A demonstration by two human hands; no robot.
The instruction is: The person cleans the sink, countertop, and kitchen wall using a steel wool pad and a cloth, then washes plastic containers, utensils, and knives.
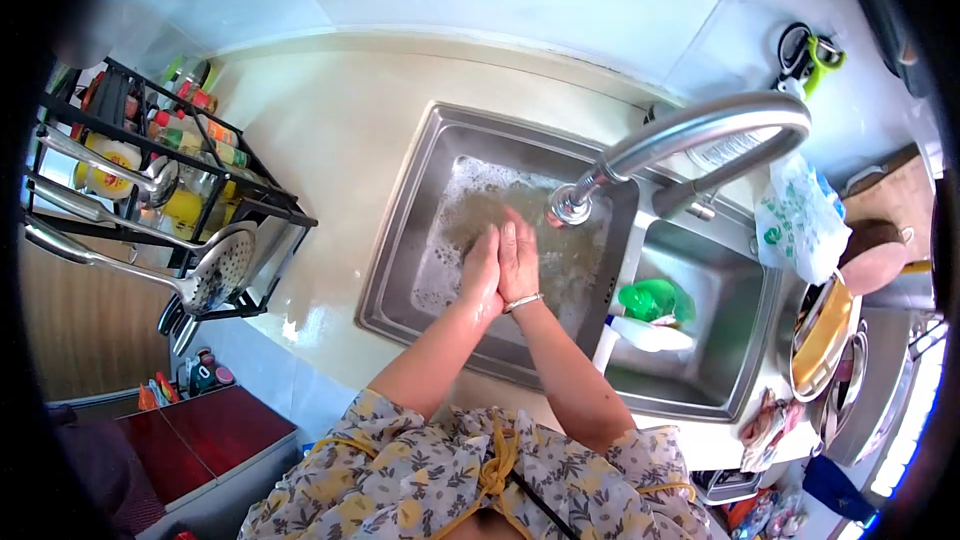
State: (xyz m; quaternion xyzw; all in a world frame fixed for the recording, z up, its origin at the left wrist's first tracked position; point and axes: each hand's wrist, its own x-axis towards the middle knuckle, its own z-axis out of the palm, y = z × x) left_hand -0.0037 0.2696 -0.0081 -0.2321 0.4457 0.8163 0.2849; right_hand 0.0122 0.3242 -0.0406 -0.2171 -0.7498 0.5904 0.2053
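Over the large sink basin (pixel 400 240), my left hand (pixel 482 265) and my right hand (pixel 518 258) are pressed together palm to palm, wet, with fingers pointing away from me. Whether anything lies between the palms is hidden. A bracelet (pixel 523 302) circles my right wrist. Cloudy, foamy water (pixel 450 210) stands in the basin below both hands. The curved metal faucet (pixel 700 130) arches in from the right, its spray head (pixel 570 204) just beyond and to the right of my fingertips.
The smaller basin (pixel 715 340) at right holds a green item (pixel 655 300) and a white bottle (pixel 652 333). A black rack (pixel 290 210) with bottles and hanging ladles stands left. A plastic bag (pixel 800 220) and pans (pixel 825 340) are far right.
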